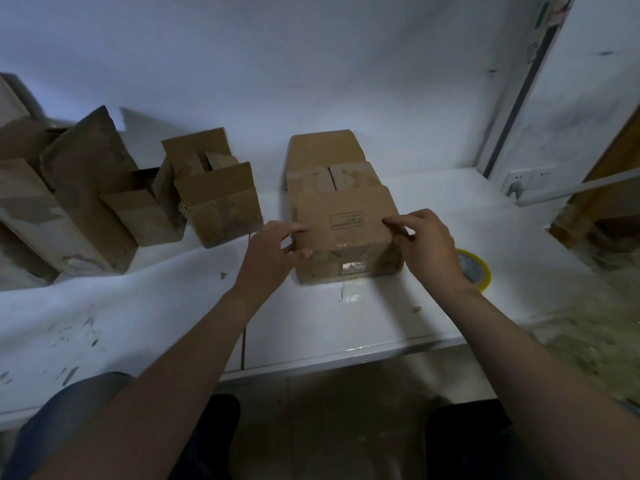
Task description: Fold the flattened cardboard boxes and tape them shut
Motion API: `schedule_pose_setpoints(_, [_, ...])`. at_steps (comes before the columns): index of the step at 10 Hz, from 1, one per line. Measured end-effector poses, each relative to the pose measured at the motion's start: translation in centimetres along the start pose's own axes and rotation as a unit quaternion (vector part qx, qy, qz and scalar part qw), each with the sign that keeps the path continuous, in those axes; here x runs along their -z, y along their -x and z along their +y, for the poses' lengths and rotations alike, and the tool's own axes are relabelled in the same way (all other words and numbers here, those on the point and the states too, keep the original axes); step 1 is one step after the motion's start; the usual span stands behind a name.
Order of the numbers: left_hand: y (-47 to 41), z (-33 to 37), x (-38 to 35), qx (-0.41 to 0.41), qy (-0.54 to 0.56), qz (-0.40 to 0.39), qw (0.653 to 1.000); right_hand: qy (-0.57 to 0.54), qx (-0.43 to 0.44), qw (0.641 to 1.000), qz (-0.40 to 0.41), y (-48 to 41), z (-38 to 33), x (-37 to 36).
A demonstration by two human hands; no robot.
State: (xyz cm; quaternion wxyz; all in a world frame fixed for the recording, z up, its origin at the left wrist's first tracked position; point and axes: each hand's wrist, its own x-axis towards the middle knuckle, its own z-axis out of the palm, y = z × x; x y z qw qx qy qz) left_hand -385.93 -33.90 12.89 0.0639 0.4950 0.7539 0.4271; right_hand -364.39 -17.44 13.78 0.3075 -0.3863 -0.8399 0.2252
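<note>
A brown cardboard box (343,216) stands upright on the white table (166,306), its far flap raised and its two inner flaps folded down. The near flap, with a printed label, lies over the top. My left hand (273,251) grips the box's near left corner, thumb on its front face. My right hand (426,244) holds the near right corner, fingers on the near flap. Old clear tape shows on the box's front face. A roll of yellowish tape (479,268) lies on the table just right of my right hand, partly hidden by it.
Several folded boxes (218,199) and flattened ones (69,202) crowd the table's left side against the wall. A tape scrap (351,294) sticks to the table below the box. A wall socket (519,183) sits at the right, beside a door frame.
</note>
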Motion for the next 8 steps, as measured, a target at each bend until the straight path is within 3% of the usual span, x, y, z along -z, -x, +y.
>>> schedule_pose_setpoints(5, [-2.3, 0.1, 0.1, 0.024, -0.087, -0.049, 0.995, 0.065, -0.005, 0.996, -0.053, -1.6, -0.6, -0.4])
schedule_pose_setpoints(6, [-2.4, 1.1, 0.8, 0.019, -0.13, -0.086, 0.988, 0.076, -0.015, 0.993, -0.094, -1.3, -1.9, 0.2])
schedule_pose_setpoints(7, [-2.6, 2.9, 2.4, 0.036, -0.184, -0.169, 0.968, 0.127, -0.05, 0.972, -0.19, -1.3, -4.2, 1.5])
schedule_pose_setpoints(8, [-3.2, 5.9, 5.1, 0.026, -0.219, -0.176, 0.959, 0.16, -0.05, 0.962, -0.216, -2.5, -7.6, 3.5])
